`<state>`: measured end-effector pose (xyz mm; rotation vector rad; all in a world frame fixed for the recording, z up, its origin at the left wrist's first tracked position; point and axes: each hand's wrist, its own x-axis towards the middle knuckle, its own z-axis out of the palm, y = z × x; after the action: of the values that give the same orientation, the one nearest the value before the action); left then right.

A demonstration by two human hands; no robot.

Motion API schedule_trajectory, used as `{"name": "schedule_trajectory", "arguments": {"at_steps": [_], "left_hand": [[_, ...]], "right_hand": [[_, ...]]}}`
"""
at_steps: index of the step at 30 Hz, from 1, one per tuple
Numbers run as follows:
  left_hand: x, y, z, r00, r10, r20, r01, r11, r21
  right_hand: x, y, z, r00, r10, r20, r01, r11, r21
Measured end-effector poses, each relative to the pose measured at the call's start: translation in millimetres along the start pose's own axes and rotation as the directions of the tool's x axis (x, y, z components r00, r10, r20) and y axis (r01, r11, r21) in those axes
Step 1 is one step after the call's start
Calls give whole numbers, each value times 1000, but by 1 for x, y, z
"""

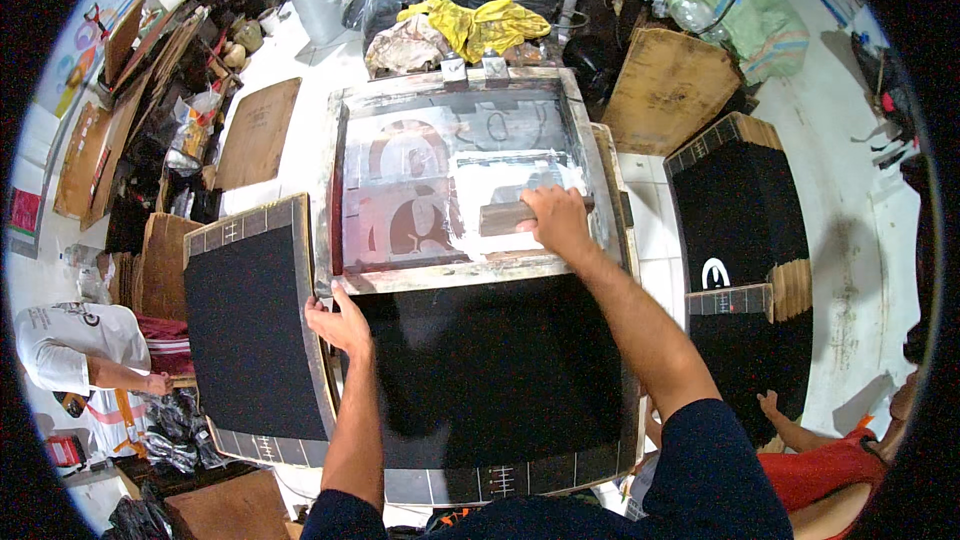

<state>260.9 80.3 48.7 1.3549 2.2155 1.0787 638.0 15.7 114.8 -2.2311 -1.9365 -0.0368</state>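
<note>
A screen printing frame [455,278] with a wooden border lies over the far part of a black fabric panel on a board [480,370]. White ink [470,175] is spread over the right half of its mesh, and darker round shapes show in the left half. My right hand [556,224] is closed round the wooden handle of a squeegee [503,219], which stands on the inked mesh near the frame's right side. At the near left corner, my left hand [341,322] grips the frame's edge; some of its fingertips are hidden there.
Another black fabric panel [255,340] lies to the left. Stacked boards with black fabric [725,205] stand at right, one with a white print. A person in white [85,340] is at far left, another in red [830,480] at near right. Yellow cloth [480,25] lies behind the frame.
</note>
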Motion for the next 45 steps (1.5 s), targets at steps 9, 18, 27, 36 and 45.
{"name": "schedule_trajectory", "arguments": {"at_steps": [9,18,27,36,45], "left_hand": [[-10,-3,31,994,93,-52,-85,987,138],[-8,1,37,994,93,-63,-73,963,259],[-8,2,36,998,41,-38,-28,958,285],[-8,1,40,995,82,-65,-62,963,263],[-7,-4,39,986,154,-60,-137,964,230]], "right_hand": [[-20,-16,-13,999,11,50,-15,997,74],[134,40,28,997,-43,-67,45,999,29],[33,-7,24,981,-10,-193,2,999,-43],[131,22,30,965,-36,-260,26,999,-40],[0,-9,1,1000,-24,-5,23,996,-92]]}}
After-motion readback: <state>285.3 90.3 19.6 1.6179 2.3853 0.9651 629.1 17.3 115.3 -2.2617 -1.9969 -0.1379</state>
